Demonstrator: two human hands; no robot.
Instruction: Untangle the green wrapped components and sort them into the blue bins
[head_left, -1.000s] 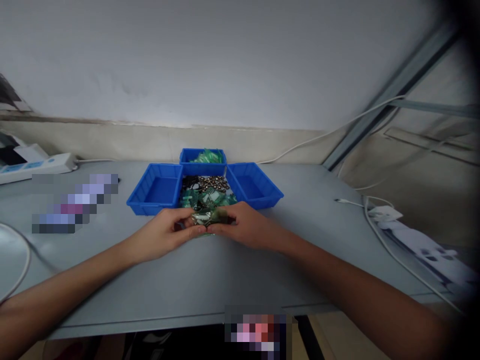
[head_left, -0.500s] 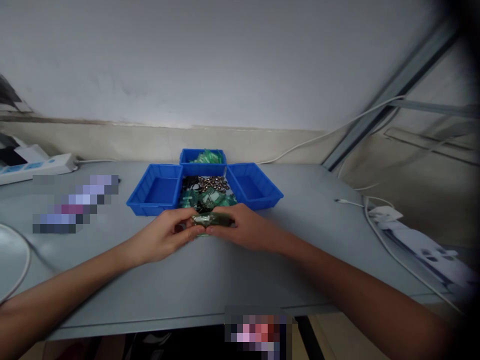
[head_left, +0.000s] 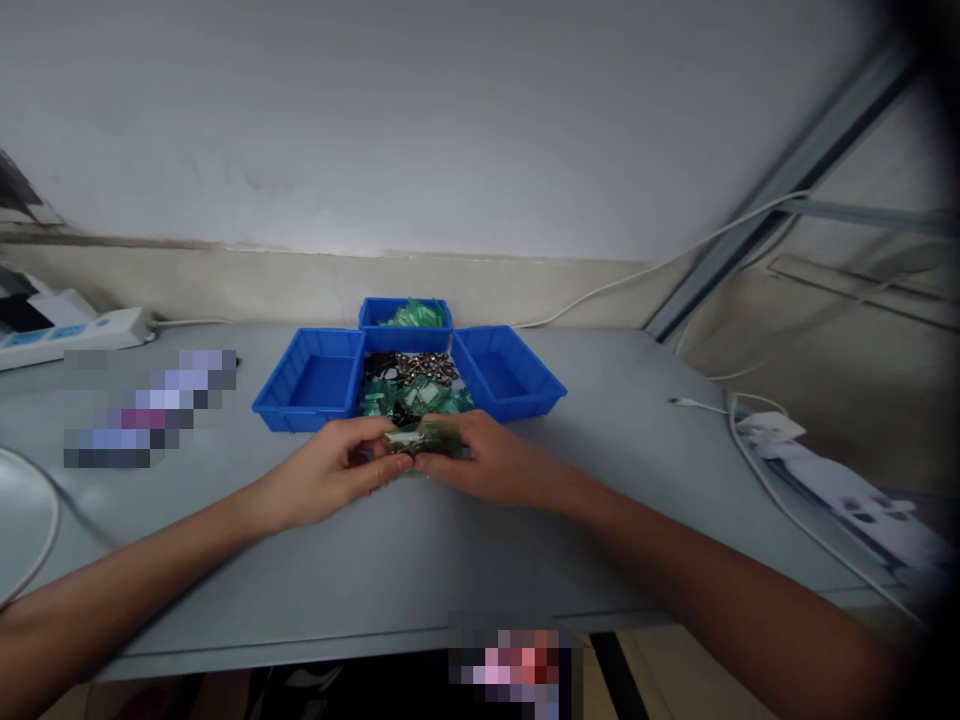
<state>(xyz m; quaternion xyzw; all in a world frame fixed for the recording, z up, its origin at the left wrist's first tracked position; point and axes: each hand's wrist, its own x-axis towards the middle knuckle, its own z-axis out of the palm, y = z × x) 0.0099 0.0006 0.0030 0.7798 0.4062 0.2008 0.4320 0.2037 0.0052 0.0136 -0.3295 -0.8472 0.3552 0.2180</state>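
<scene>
Between my two hands is a shiny, see-through green plastic piece [head_left: 411,437], held just above the table in front of the bins. My left hand [head_left: 339,468] pinches its left end with thumb and fingers. The right end is in the closed fingers of my right hand [head_left: 480,458], which cover part of it. Both thumbs lie close together at the near side. Just beyond my hands, a pile of green plastic pieces [head_left: 431,393] lies partly hidden, with small shiny metal parts [head_left: 427,367] behind it.
Blue bins stand left [head_left: 307,415], right [head_left: 536,400] and behind [head_left: 405,335] the pile; the back one contains green plastic pieces [head_left: 420,314]. A power strip [head_left: 112,330] lies far left, and a white cable [head_left: 795,520] runs along the right. A metal post [head_left: 720,235] rises at back right.
The green plastic piece has tilted slightly, so more of its face shows near my right fingers. My hands have barely moved, and the bins are unchanged.
</scene>
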